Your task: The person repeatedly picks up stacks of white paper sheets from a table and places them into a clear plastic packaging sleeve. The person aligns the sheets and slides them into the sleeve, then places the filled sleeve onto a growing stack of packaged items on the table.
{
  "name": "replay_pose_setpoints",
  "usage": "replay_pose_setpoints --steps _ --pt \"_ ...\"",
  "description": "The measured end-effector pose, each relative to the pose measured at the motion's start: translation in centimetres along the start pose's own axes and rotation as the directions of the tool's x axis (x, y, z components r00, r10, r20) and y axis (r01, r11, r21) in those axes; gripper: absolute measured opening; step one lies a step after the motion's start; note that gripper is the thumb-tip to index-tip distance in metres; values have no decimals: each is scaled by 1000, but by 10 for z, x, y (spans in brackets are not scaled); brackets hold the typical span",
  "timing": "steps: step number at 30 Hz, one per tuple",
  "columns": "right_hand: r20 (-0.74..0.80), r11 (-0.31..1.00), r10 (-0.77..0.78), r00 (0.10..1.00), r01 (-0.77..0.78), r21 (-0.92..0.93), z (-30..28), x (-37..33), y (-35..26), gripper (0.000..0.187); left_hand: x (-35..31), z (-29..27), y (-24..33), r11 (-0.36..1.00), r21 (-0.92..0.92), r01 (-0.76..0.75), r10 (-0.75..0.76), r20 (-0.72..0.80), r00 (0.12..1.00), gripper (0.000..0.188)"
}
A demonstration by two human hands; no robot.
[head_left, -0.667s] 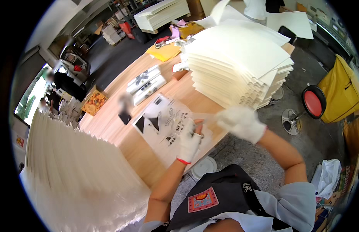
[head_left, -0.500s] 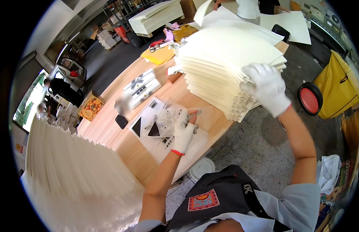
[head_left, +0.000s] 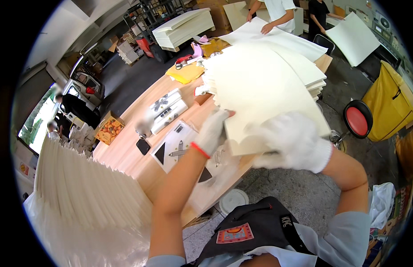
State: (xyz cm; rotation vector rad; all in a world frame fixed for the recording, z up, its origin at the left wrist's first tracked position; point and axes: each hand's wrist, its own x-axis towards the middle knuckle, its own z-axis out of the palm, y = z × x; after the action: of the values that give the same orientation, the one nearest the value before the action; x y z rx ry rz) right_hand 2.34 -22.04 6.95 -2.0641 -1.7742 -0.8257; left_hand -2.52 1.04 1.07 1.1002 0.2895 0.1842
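Note:
A stack of large cream-white sheets of paper [head_left: 268, 84] lies on the wooden table, its near end reaching past the front edge. My left hand [head_left: 211, 133], in a white glove with a red cuff, closes on the left near corner of the sheets; a bare fingertip shows on top. At the near edge, my right hand [head_left: 295, 142], gloved too and smeared by motion, grips the sheets with fingers above and below. Beneath my left forearm lies a clear plastic bag with printed sheets [head_left: 177, 144].
A tall pile of white sheets [head_left: 90, 191] stands at left. On the table are white packs [head_left: 168, 111], a phone [head_left: 143, 146], a box of oranges [head_left: 109, 129] and a yellow envelope [head_left: 185, 72]. A red-seated stool [head_left: 358, 116] stands right; people handle sheets at the far side.
My left hand has left the plastic bag and moved up to the sheets' corner. My right hand has come down and nearer, bringing the sheets' near end with it. A far co-worker's sheet is lifted.

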Motion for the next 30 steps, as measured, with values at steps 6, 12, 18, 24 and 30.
replay_pose_setpoints --steps 6,12,18,24,30 --pt "248 440 482 841 -476 762 44 -50 53 56 -51 -58 65 826 534 180 -131 -128 983 26" --pt "290 366 550 783 -538 759 77 -18 -49 58 -91 5 -38 115 935 -335 216 305 927 65" --pt "266 778 402 876 -480 405 86 -36 -35 26 -96 -75 -15 892 368 -262 282 0 960 59" --pt "659 987 -24 752 -85 134 95 -22 -45 16 -120 -106 5 874 444 -199 213 20 977 57" --pt "803 457 -161 574 -677 576 165 -6 -29 40 -190 -82 -138 587 807 -66 81 22 996 48"
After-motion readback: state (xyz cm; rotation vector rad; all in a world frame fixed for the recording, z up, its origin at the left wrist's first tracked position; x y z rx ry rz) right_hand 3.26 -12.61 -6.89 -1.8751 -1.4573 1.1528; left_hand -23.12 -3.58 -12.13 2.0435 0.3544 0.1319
